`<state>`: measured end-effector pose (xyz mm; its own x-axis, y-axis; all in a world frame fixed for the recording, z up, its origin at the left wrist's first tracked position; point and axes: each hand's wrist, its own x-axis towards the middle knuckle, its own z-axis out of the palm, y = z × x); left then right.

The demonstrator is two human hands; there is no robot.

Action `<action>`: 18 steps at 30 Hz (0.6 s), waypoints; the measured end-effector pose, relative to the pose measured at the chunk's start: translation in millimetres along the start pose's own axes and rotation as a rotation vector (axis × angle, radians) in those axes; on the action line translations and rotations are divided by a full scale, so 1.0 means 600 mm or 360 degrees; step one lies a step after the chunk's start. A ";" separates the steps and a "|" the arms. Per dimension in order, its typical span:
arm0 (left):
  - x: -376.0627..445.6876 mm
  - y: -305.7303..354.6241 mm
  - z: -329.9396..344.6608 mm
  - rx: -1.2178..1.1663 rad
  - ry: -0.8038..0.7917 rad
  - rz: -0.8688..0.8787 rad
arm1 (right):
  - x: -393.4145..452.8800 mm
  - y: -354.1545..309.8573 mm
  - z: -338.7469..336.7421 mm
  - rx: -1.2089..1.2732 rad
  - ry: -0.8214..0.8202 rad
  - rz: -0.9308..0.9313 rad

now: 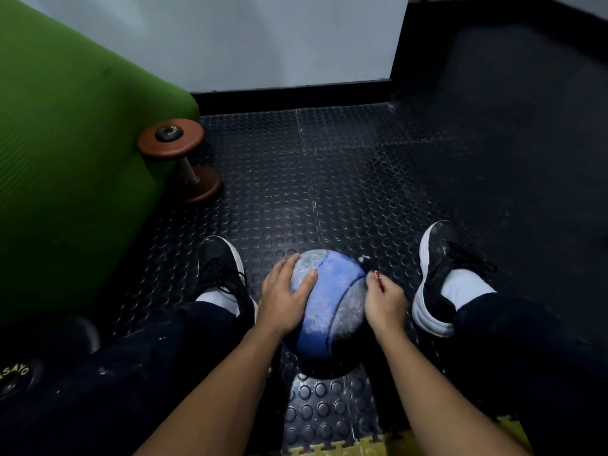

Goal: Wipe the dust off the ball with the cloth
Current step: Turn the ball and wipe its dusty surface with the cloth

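Two hands [285, 299] [385, 299] on dusty ball [332, 301]

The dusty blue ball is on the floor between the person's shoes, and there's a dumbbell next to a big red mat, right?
Almost. The head view shows the mat is green, not red. The rest is right: the dusty blue ball sits on the floor between the shoes, and the dumbbell is beside the mat.
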<state>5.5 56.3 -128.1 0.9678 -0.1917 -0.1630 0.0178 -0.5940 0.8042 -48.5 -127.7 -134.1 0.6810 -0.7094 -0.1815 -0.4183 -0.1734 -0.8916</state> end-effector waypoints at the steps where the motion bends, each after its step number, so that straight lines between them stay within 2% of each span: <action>1: 0.002 0.000 -0.001 -0.0008 0.0013 -0.0007 | -0.008 -0.008 -0.001 -0.0001 -0.0005 -0.0147; 4: 0.008 -0.003 -0.004 -0.0053 0.0022 -0.0018 | -0.059 -0.004 0.005 0.0048 0.0089 -0.0612; 6: 0.007 -0.005 -0.003 -0.0072 0.0004 -0.0013 | -0.077 0.022 0.016 0.0073 0.0160 -0.0681; 8: 0.003 -0.002 -0.003 -0.0038 0.0001 0.0007 | -0.061 0.033 0.016 0.0108 0.0227 -0.0425; 10: -0.002 0.003 -0.001 -0.0010 0.0008 0.0001 | -0.027 0.027 0.010 0.0147 0.0222 0.0033; 11: -0.003 0.004 0.000 -0.0011 0.0010 -0.0012 | -0.012 0.019 0.008 0.0118 0.0165 0.0156; 12: -0.004 0.006 0.001 -0.0021 0.0012 -0.0025 | -0.003 0.007 0.006 0.0079 0.0079 0.0135; 15: 0.000 0.008 -0.001 -0.0066 0.0032 -0.0071 | -0.018 -0.034 0.009 0.0087 -0.0104 -0.0345; 18: 0.006 0.001 -0.007 -0.0096 0.0033 -0.0094 | -0.053 -0.017 0.015 0.0117 -0.0067 -0.0735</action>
<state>10.2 58.2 -126.0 0.9697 -0.1410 -0.1997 0.0894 -0.5557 0.8266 -60.7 -97.1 -123.0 0.8103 -0.5408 0.2257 -0.0230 -0.4142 -0.9099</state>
